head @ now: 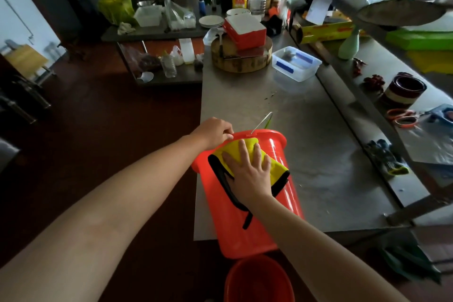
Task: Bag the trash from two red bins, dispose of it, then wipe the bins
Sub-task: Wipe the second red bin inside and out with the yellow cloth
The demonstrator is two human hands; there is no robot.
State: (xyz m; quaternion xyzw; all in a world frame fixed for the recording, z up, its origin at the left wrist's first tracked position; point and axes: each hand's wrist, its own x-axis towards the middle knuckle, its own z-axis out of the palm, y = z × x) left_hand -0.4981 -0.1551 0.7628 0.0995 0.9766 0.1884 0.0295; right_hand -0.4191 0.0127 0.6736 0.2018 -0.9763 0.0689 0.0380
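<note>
A red bin lies on its side at the near edge of the steel table, its mouth pointing away from me and its base hanging over the edge. My left hand grips the bin's rim at the far left. My right hand presses flat on a yellow cloth with black trim spread over the bin's upper wall. A second red bin stands on the floor just below, near the bottom of the view. The first bin's wire handle sticks up past the rim.
Further along the table are a clear plastic box and a round wooden chopping block with a red and white container on it. Scissors, gloves and a stack of bowls lie on the right. Dark floor on the left.
</note>
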